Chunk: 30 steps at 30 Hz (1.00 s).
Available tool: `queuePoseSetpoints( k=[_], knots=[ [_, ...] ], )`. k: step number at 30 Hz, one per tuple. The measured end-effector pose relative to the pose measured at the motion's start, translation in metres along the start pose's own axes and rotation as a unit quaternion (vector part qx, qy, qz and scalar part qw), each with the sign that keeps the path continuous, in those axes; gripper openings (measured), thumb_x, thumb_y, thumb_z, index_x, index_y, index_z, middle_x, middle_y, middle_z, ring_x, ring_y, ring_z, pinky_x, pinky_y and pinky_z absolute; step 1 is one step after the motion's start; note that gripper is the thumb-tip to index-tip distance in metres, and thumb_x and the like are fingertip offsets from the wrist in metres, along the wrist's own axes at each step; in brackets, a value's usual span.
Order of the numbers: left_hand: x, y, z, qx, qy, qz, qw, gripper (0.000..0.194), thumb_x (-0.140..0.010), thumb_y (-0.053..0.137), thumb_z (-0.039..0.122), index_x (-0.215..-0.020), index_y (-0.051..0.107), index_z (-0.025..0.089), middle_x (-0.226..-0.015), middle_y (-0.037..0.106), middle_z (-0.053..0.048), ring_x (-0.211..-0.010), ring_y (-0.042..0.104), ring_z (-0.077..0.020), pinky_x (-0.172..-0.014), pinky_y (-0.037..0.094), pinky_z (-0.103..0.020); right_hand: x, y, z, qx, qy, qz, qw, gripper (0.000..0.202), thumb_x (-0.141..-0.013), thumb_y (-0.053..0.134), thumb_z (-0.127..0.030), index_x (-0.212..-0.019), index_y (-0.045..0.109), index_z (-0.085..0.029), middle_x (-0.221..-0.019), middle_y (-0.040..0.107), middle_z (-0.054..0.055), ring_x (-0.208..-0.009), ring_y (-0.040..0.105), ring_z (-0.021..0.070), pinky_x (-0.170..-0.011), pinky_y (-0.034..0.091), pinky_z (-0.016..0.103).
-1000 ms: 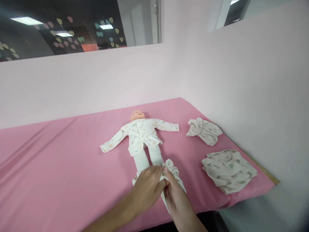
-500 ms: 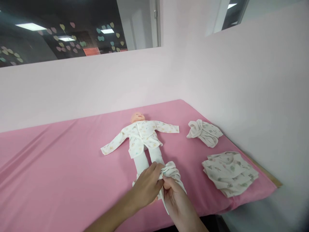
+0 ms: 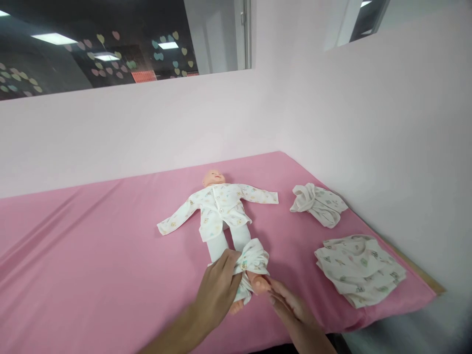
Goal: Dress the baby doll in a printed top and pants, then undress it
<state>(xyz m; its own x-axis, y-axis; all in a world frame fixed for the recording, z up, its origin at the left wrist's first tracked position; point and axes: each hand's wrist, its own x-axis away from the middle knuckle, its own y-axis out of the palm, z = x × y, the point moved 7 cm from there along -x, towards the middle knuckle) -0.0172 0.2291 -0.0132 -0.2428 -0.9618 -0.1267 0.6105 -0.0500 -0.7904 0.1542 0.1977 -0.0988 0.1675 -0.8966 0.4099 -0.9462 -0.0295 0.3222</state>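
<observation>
A baby doll point(image 3: 214, 177) lies on its back in a white printed jacket point(image 3: 224, 204), arms spread. White printed pants point(image 3: 252, 256) are bunched around its lower legs. My left hand point(image 3: 218, 280) is closed on the bunched fabric over the shins. The doll's foot point(image 3: 260, 284) on the right side sticks out of the pant leg opening. At that foot, the fingertips of my right hand point(image 3: 289, 305) pinch its toe end. Below my left hand the doll's other foot point(image 3: 236, 307) shows in part.
A pink sheet point(image 3: 110, 265) covers the bed. To the right lie a crumpled printed garment point(image 3: 320, 204) and a folded printed garment point(image 3: 361, 270). White walls point(image 3: 165, 128) border the back and right side, with a window point(image 3: 121, 44) above.
The right-side pant leg has slid up and the doll's foot now shows through its opening. My right hand has let go of the fabric and moved down and right to the foot.
</observation>
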Motion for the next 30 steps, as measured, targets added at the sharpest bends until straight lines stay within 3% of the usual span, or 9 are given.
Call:
queuePoseSetpoints(
  k=[4, 9, 11, 15, 18, 21, 25, 28, 30],
  knots=[
    [0.000, 0.000, 0.007, -0.071, 0.064, 0.051, 0.994, 0.022, -0.094, 0.039, 0.019, -0.108, 0.055, 0.022, -0.099, 0.062, -0.006, -0.093, 0.054, -0.0242, -0.082, 0.042, -0.040, -0.003, -0.015, -0.025, 0.219, -0.111, -0.040, 0.968, 0.049, -0.082, 0.067, -0.042, -0.129, 0.062, -0.029, -0.146, 0.046, 0.000, -0.142, 0.029, 0.0263, -0.121, 0.011, 0.039],
    [0.001, -0.008, 0.006, -0.045, 0.060, 0.012, 0.997, 0.027, -0.094, 0.050, 0.038, -0.116, 0.055, 0.023, -0.104, 0.061, -0.007, -0.098, 0.052, -0.0248, -0.086, 0.042, -0.040, -0.007, -0.006, -0.066, 0.350, -0.218, -0.027, 0.911, 0.029, -0.091, 0.054, -0.038, -0.112, 0.070, -0.025, -0.120, 0.064, 0.006, -0.116, 0.054, 0.0269, -0.105, 0.036, 0.039],
    [0.003, -0.020, -0.004, -0.018, 0.014, -0.021, 1.000, 0.034, -0.092, 0.053, 0.047, -0.118, 0.053, 0.025, -0.108, 0.060, -0.005, -0.101, 0.051, -0.0241, -0.088, 0.041, -0.039, -0.007, 0.003, -0.090, 0.383, -0.255, -0.007, 0.888, 0.027, -0.093, 0.051, -0.039, -0.111, 0.067, -0.025, -0.116, 0.064, 0.005, -0.111, 0.056, 0.0245, -0.097, 0.042, 0.037],
    [0.007, -0.039, -0.030, 0.004, -0.075, -0.106, 0.992, 0.030, -0.090, 0.053, 0.050, -0.104, 0.056, 0.024, -0.101, 0.057, -0.002, -0.094, 0.051, -0.0198, -0.081, 0.042, -0.033, -0.014, 0.037, -0.122, 0.410, -0.292, -0.074, 0.861, 0.027, -0.095, 0.048, -0.037, -0.115, 0.062, -0.024, -0.122, 0.060, 0.005, -0.116, 0.054, 0.0210, -0.098, 0.043, 0.034],
    [0.008, -0.043, -0.034, 0.009, -0.053, -0.159, 0.986, 0.022, -0.091, 0.052, 0.044, -0.096, 0.054, 0.023, -0.096, 0.054, 0.000, -0.087, 0.049, -0.0167, -0.076, 0.040, -0.029, -0.030, 0.061, -0.127, 0.431, -0.278, -0.137, 0.848, 0.030, -0.096, 0.045, -0.034, -0.118, 0.061, -0.023, -0.121, 0.061, 0.005, -0.113, 0.055, 0.0204, -0.095, 0.044, 0.033],
    [0.006, -0.043, -0.037, 0.011, -0.036, -0.173, 0.984, 0.021, -0.090, 0.052, 0.043, -0.095, 0.051, 0.023, -0.095, 0.053, 0.001, -0.083, 0.046, -0.0155, -0.072, 0.038, -0.028, -0.044, 0.081, -0.122, 0.448, -0.238, -0.198, 0.839, 0.030, -0.097, 0.040, -0.033, -0.113, 0.063, -0.022, -0.101, 0.065, 0.003, -0.087, 0.060, 0.0161, -0.075, 0.047, 0.028],
    [-0.005, -0.049, -0.052, 0.044, -0.070, -0.126, 0.988, 0.027, -0.089, 0.051, 0.049, -0.091, 0.052, 0.022, -0.091, 0.052, 0.000, -0.078, 0.046, -0.0155, -0.067, 0.038, -0.027, -0.055, 0.102, -0.123, 0.481, -0.248, -0.242, 0.806, 0.027, -0.096, 0.042, -0.032, -0.091, 0.065, -0.019, -0.079, 0.062, 0.000, -0.068, 0.054, 0.0123, -0.060, 0.040, 0.024],
    [-0.018, -0.056, -0.069, 0.082, -0.102, -0.042, 0.990, 0.034, -0.092, 0.043, 0.052, -0.101, 0.055, 0.023, -0.099, 0.056, -0.002, -0.085, 0.052, -0.0182, -0.073, 0.043, -0.030, -0.072, 0.102, -0.127, 0.487, -0.289, -0.202, 0.799, 0.025, -0.093, 0.043, -0.027, -0.086, 0.065, -0.017, -0.086, 0.064, 0.004, -0.082, 0.059, 0.0168, -0.073, 0.045, 0.028],
    [-0.024, -0.057, -0.080, 0.069, -0.108, 0.012, 0.992, 0.037, -0.092, 0.041, 0.053, -0.110, 0.054, 0.023, -0.111, 0.056, -0.005, -0.095, 0.055, -0.0216, -0.082, 0.045, -0.035, -0.088, 0.093, -0.129, 0.471, -0.320, -0.153, 0.808, 0.022, -0.090, 0.046, -0.024, -0.096, 0.066, -0.017, -0.107, 0.065, 0.007, -0.102, 0.059, 0.0209, -0.090, 0.045, 0.033]
  ],
)
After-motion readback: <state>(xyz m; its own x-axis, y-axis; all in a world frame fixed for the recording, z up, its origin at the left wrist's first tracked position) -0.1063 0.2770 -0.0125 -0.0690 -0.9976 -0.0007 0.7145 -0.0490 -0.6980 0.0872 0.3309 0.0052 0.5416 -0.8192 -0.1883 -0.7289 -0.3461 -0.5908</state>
